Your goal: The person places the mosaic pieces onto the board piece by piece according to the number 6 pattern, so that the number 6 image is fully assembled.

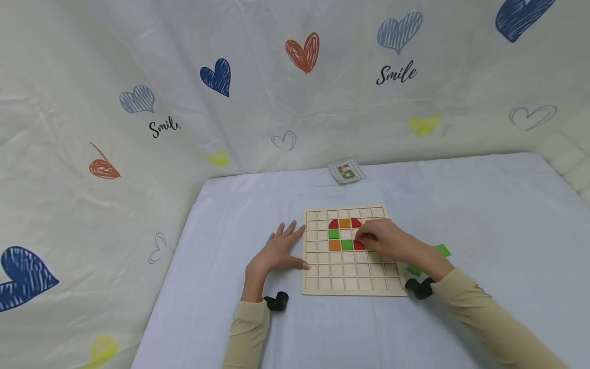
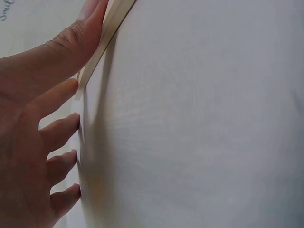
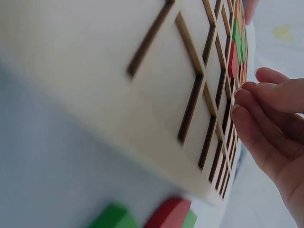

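Observation:
My left hand [image 1: 279, 252] is spread at the left edge of a wooden grid board [image 1: 322, 282], thumb and index finger touching its rim. In the left wrist view, the thumb lies along the board's edge [image 2: 111, 26]. My right hand [image 1: 384, 238] is over the board with bent fingers, close to a red tile [image 1: 359, 245]. Its fingertips [image 3: 240, 92] come together near the thumb; whether they pinch anything is hidden. Set in the grid are round-cornered red tiles [image 1: 334, 224], orange tiles [image 1: 344, 223] and green tiles [image 1: 334, 234].
A pattern card [image 1: 347, 171] lies at the back of the white-covered table [image 1: 258, 200]. Loose green tiles [image 1: 443, 250] are beside the board under my right forearm, with a loose red tile [image 3: 168, 213] among them. A heart-printed cloth [image 1: 258, 118] hangs behind.

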Demonstrator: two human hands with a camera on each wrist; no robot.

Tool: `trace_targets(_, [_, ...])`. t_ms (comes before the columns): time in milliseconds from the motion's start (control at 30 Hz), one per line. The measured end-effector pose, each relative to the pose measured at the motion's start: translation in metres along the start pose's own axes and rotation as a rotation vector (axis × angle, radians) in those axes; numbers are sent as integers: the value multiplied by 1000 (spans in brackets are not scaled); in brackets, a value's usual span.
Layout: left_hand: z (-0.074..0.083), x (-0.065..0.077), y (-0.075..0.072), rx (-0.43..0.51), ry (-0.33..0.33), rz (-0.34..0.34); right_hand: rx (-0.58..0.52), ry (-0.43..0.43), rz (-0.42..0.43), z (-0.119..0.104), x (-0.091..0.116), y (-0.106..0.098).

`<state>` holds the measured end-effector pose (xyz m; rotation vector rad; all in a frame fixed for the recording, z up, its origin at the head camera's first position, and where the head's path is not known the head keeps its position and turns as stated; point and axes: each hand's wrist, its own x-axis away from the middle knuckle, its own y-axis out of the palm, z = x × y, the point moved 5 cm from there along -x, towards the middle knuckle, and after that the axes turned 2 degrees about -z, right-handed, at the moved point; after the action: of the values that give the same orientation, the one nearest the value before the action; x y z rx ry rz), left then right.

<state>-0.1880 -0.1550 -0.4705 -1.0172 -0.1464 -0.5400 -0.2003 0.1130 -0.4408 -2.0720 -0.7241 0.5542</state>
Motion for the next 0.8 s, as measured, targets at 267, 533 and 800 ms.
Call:
trace_targets(267, [0, -3, 1, -23, -18, -11, -18, 93, -16, 15, 18, -9])
trace_targets(533, [2, -1, 2, -14, -8, -6, -48, 228, -47, 24, 39, -22])
trace_targets(800, [3, -1, 1, -36, -14, -4, -16, 258, -21, 38, 60, -34])
